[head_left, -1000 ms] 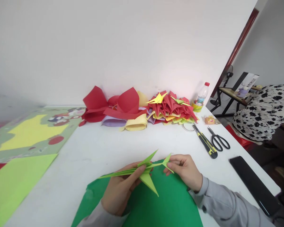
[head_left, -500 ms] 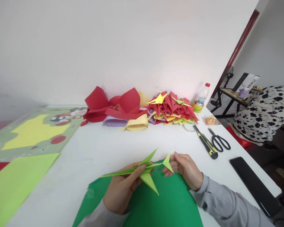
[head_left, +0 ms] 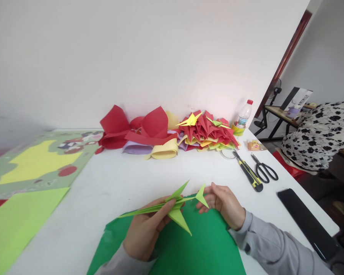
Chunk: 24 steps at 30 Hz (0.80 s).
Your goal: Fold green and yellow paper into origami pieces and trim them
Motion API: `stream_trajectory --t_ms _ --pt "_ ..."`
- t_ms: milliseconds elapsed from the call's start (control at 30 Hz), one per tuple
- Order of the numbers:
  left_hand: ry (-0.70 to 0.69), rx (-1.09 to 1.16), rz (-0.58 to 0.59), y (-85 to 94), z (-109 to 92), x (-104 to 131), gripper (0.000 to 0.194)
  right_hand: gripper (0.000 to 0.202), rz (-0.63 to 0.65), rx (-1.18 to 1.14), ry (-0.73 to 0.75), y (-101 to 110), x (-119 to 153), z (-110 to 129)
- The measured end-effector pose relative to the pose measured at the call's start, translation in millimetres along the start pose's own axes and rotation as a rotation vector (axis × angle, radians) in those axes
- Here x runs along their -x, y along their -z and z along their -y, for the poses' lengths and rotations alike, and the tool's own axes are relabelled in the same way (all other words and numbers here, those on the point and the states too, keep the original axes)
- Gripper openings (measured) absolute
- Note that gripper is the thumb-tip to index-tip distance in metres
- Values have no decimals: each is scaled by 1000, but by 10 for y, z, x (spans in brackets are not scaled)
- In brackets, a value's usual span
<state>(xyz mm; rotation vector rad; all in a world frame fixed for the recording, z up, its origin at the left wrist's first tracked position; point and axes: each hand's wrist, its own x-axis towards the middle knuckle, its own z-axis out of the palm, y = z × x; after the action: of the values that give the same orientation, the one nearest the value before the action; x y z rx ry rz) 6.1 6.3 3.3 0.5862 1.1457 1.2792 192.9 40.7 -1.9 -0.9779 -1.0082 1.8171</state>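
Note:
A folded light-green paper figure [head_left: 179,217] has pointed wings and a forked tip at its right end. My left hand [head_left: 146,231] grips its middle, thumb on top, above a dark green sheet [head_left: 195,244]. Just right of the forked tip is my right hand [head_left: 225,202], its fingers curved and somewhat apart, with the palm side partly showing. Whether its fingertips touch the tip is hard to tell. The left hand's fingers are partly hidden under the paper.
Along the wall lie red paper shapes [head_left: 154,124] and a pile of folded paper stars [head_left: 208,130]. A bottle [head_left: 243,114], cutter [head_left: 249,173], scissors [head_left: 263,168] and black phone-like object [head_left: 306,221] are at right. A person [head_left: 315,133] is beyond the table.
The view has shifted slightly, so most things appear a little further left. Both hands and the folded paper keep nearly the same pose.

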Motion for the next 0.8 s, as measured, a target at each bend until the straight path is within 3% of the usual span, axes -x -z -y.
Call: stream_trajectory --t_ms 333,567,700,800 --pt "-18 25 -16 40 26 -47 35 63 8 13 -7 66 -17 -55" --pt "-35 66 -20 39 20 -57 37 63 -95 55 28 46 -44 -51" --pt "-54 84 -26 13 35 -33 36 50 -227 247 264 60 -10 -39" --pt "-30 61 -7 23 52 -39 36 26 -336 625 628 52 73 -24"
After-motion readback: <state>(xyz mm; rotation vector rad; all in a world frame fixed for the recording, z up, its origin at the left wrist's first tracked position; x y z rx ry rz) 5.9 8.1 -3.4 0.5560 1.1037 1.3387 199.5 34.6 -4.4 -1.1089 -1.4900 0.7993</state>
